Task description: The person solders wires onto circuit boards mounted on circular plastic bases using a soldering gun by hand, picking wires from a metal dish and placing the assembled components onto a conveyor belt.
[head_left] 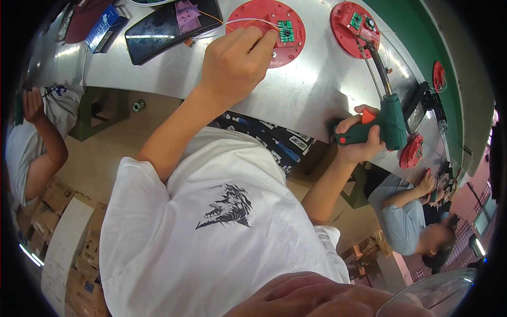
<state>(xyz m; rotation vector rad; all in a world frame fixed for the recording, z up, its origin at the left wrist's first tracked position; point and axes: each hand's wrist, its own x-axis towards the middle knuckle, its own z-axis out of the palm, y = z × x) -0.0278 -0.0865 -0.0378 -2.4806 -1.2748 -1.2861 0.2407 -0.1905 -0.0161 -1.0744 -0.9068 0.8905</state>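
Note:
My left hand (237,61) reaches over a round red plastic part (296,50). Its fingers are closed in a pinch at the edge of a small green circuit board (285,31) on that part. Thin white and orange wires (252,20) run from the board leftward past the hand; whatever sits between the fingertips is hidden. In my right hand (364,138) is a green soldering gun (392,119) with an orange-red trigger, my fingers wrapped round its handle. Its long metal tip points up toward a second round red part (343,39), which carries a green board (356,21).
Left of my left hand lies a black phone-like slab (158,34) with a pink patch, beside a blue box (105,29). More red parts (412,151) lie along the metal table (311,87) at right. Co-workers sit on both sides (406,219). A solder spool (138,105) is below.

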